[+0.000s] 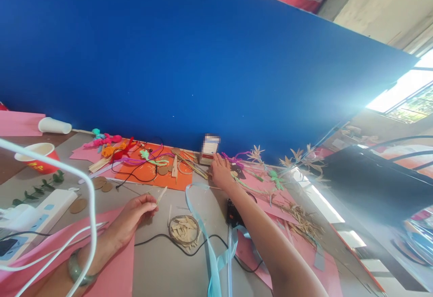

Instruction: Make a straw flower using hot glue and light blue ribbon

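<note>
My left hand (pixel 144 207) is closed in a pinch on a thin pale straw strip (pixel 162 195), which points up and away. My right hand (pixel 221 171) reaches to the back of the table, its fingers stretched out and touching the lower part of a propped-up phone (pixel 211 146). The phone's picture is partly blurred. Between my arms lies a round coil (pixel 184 230) with many pale straw pieces inside it. A light blue ribbon (pixel 210 261) runs beside it. Under my right forearm a black object (pixel 234 212) is partly hidden.
An orange sheet (pixel 184 182) bears pipe cleaners, sticks and cords. Dried stalks (pixel 301 220) lie on pink paper at right. At left are a power strip (pixel 43 220), a paper cup (pixel 40 157) and a white cable (pixel 90 207) crossing the view. A blue partition (pixel 169 62) stands behind.
</note>
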A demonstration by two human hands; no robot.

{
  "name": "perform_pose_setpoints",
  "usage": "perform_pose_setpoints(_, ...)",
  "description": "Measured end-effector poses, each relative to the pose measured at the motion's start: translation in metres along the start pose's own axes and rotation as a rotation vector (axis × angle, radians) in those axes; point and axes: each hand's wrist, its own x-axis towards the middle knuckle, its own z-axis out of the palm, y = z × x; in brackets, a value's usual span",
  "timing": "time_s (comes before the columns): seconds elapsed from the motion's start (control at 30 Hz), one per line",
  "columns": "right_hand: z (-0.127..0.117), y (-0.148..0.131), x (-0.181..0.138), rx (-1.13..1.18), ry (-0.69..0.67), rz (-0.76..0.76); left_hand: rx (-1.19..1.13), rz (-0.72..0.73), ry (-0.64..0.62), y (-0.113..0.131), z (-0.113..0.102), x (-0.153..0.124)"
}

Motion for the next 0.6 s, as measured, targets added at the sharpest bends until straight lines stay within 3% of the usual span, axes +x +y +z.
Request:
perform_pose_setpoints(0.3, -0.014, -0.012, -0.005, -0.003, 0.006, 0.016, 0.003, 0.007, -0.011, -0.002, -0.002, 0.001)
perform_pose_setpoints(0.43, -0.035, -0.029, -0.016, 0.006, -0.004, 0.033, 0.013, 0.0, -0.023, -0.004, -0.004, 0.001)
perform_pose_setpoints(0.6, -0.071, -0.058, -0.04, 0.066, -0.043, -0.06, 0.028, 0.008, -0.005, 0.001, 0.0, -0.002)
